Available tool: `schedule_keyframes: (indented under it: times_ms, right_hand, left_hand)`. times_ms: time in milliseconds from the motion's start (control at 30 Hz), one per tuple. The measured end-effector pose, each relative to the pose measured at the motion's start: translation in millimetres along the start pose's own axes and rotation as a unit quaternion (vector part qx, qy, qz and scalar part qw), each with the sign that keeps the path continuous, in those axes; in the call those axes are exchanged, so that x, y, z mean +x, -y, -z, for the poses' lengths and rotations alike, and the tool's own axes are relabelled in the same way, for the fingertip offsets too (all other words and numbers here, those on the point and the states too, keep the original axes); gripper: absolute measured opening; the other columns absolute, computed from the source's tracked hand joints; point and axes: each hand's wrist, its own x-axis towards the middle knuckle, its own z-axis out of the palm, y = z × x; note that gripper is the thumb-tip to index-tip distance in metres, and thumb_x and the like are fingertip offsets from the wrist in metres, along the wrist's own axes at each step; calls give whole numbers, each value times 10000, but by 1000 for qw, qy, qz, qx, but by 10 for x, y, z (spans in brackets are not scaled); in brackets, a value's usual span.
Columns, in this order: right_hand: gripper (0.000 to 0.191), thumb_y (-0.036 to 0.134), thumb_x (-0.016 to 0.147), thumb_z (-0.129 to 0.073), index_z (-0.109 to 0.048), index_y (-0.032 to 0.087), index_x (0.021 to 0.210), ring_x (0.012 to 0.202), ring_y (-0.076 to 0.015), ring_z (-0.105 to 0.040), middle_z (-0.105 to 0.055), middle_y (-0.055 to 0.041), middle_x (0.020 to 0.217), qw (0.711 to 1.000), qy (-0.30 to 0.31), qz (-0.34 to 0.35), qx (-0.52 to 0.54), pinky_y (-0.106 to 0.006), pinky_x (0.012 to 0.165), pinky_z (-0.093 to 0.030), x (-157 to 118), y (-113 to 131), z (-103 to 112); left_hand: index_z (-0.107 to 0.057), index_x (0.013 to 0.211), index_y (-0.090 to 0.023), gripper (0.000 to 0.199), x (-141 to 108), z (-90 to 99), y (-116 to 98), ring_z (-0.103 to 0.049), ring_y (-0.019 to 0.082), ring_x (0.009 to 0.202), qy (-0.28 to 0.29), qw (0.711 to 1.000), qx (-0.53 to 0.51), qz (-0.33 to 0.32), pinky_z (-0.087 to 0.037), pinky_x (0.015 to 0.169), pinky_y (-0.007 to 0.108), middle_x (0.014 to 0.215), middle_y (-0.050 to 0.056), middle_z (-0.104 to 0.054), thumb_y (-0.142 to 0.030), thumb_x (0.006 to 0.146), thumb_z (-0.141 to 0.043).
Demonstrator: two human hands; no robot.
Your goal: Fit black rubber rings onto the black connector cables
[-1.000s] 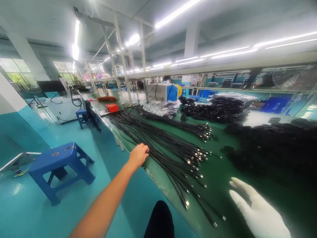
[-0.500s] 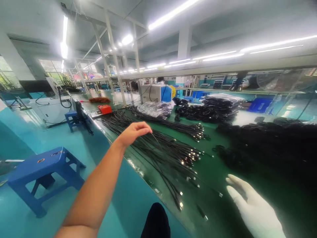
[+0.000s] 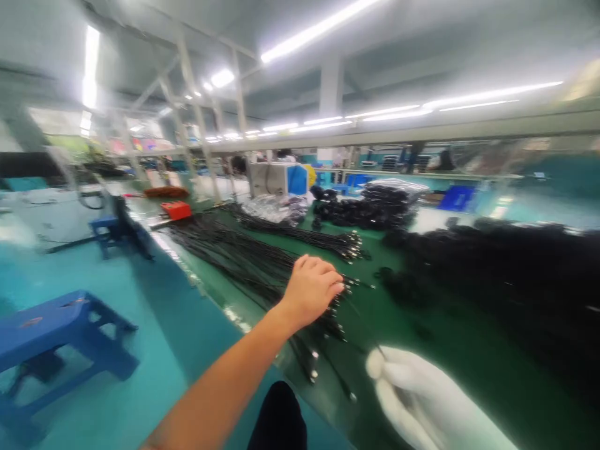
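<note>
My bare left hand [image 3: 314, 290] is above the metal-tipped ends of a bundle of black cables [image 3: 225, 244]. Its fingers are curled closed, with a thin black cable [image 3: 359, 312] running from them toward my right hand. My right hand [image 3: 422, 387], in a white glove, has thumb and fingers pinched together on that cable near the table's front side. The tip inside the pinch is hidden. Two loose cable ends [image 3: 313, 369] lie near the table edge, below my left wrist. A second cable bundle [image 3: 300, 234] lies farther back.
A large dark heap of coiled cables [image 3: 506, 269] covers the table's right side. Behind are clear plastic bags [image 3: 276, 209], a white-and-blue machine [image 3: 274, 179] and a red box [image 3: 176, 210]. A blue stool [image 3: 70, 331] stands on the floor to the left.
My left hand has moved right and toward me, over the cable ends. My right hand has gone from open to pinched on the cable, moving left. The view has swung right.
</note>
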Motion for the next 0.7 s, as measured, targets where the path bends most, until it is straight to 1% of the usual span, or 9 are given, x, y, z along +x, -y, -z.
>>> schedule_keyframes:
  times_ms: [67, 133, 200, 267, 367, 433, 500, 600, 700]
  right_hand:
    - [202, 306, 845, -498, -575, 120, 830, 352, -128, -572, -694, -107, 675, 998, 43, -15, 51, -167, 326, -368, 49, -23, 68]
    - [212, 292, 817, -518, -581, 94, 858, 523, -222, -676, -709, -137, 738, 992, 67, -53, 94, -256, 382, -497, 94, -33, 167]
    - [278, 296, 804, -538, -585, 58, 939, 695, -274, -705, -710, -168, 828, 982, 102, -74, 138, -338, 486, -560, 113, -26, 241]
    - [361, 288, 801, -549, -561, 43, 1065, 843, -313, -688, -689, -191, 964, 972, 150, -89, 161, -408, 578, -574, 112, -5, 270]
    - [513, 279, 769, -597, -484, 86, 1231, 972, -353, -640, -630, -197, 1125, 940, 253, -136, 183, -477, 655, -556, 121, 26, 281]
    - [634, 274, 695, -675, -461, 112, 1269, 1001, -357, -625, -612, -193, 1162, 912, 319, -164, 201, -494, 691, -544, 145, 30, 299]
    - [673, 259, 642, -718, -481, 103, 1252, 989, -351, -630, -620, -195, 1147, 895, 355, -174, 209, -488, 701, -540, 164, 24, 323]
    - [520, 307, 711, -671, -541, 74, 1157, 895, -345, -665, -661, -193, 1042, 911, 333, -135, 203, -478, 640, -542, 128, 53, 343]
    - [423, 380, 777, -625, -545, 104, 1087, 823, -300, -683, -680, -121, 916, 958, 215, 5, 190, -482, 647, -534, 6, 189, 346]
  left_hand:
    - [-676, 931, -230, 151, -39, -134, -189, -515, 196, 1033, 88, 994, 31, -54, -177, 1064, 440, 993, 14, -664, -238, 872, -537]
    - [-674, 858, -215, 129, -48, -215, -303, -559, 152, 872, 190, 977, 24, -94, -299, 978, 362, 854, -16, -674, -237, 868, -547]
    - [-659, 773, -190, 134, -9, -253, -346, -557, 131, 779, 240, 965, -20, -107, -376, 847, 286, 771, -22, -658, -225, 858, -561]
    - [-640, 754, -177, 135, 53, -267, -358, -554, 132, 788, 241, 960, -70, -128, -390, 822, 265, 777, -12, -649, -215, 858, -563]
    - [-618, 767, -170, 124, 121, -300, -388, -556, 122, 799, 222, 949, -130, -180, -345, 967, 305, 786, -13, -635, -203, 868, -554]
    - [-612, 777, -171, 127, 141, -371, -422, -563, 112, 798, 202, 945, -155, -204, -279, 1051, 339, 788, -18, -628, -205, 878, -543]
    - [-614, 781, -177, 139, 154, -481, -437, -570, 111, 804, 175, 947, -164, -215, -244, 1084, 350, 786, -21, -626, -226, 886, -536]
    - [-632, 841, -191, 172, 182, -648, -332, -578, 134, 861, 135, 961, -116, -212, -278, 1068, 352, 837, -5, -651, -278, 906, -499]
    - [-648, 918, -203, 241, 180, -719, -49, -581, 185, 906, 98, 983, 57, -142, -386, 938, 360, 905, 31, -675, -284, 930, -421]
